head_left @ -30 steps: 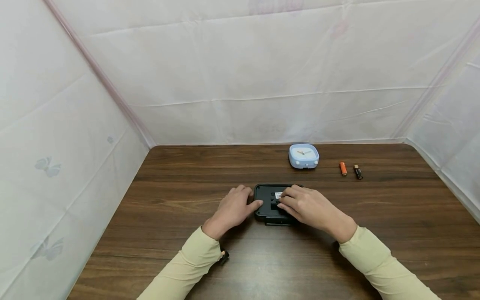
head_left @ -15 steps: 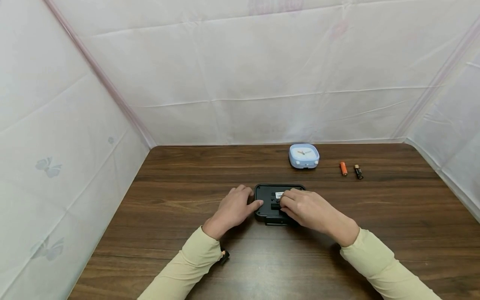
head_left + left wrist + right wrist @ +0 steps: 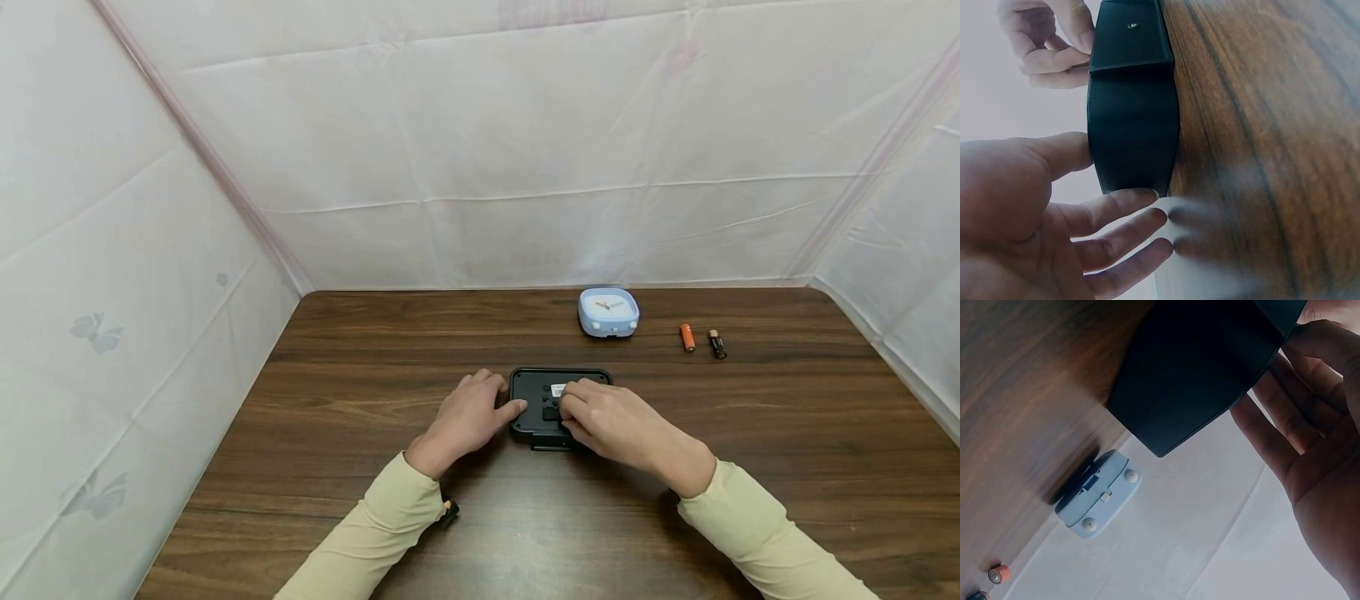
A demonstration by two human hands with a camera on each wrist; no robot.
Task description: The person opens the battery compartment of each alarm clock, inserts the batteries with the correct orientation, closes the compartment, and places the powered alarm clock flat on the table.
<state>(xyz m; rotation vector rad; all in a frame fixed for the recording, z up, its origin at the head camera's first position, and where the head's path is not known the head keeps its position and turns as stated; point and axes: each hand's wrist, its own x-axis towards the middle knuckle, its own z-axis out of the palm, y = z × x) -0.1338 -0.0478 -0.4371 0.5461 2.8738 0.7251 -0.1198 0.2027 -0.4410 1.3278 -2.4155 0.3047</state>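
Black device is laid on the wood-grain table, mid-table, with its white label turned up. Its left end is held by the left hand: upper edge touched by the thumb, end face by the index finger, remaining fingers spread just beside. The middle of the labelled face is worked over by the right hand, fingers bent; whether anything is pinched cannot be told, fingertips being partly hidden. Near the right fingertips a small dark recess is partly covered. Blue clock is set behind the device, slightly right, dial visible. Farther right, orange battery and black battery are laid side by side, apart. Both forearms are covered by pale yellow sleeves. Table is backed by whitish sheeting.
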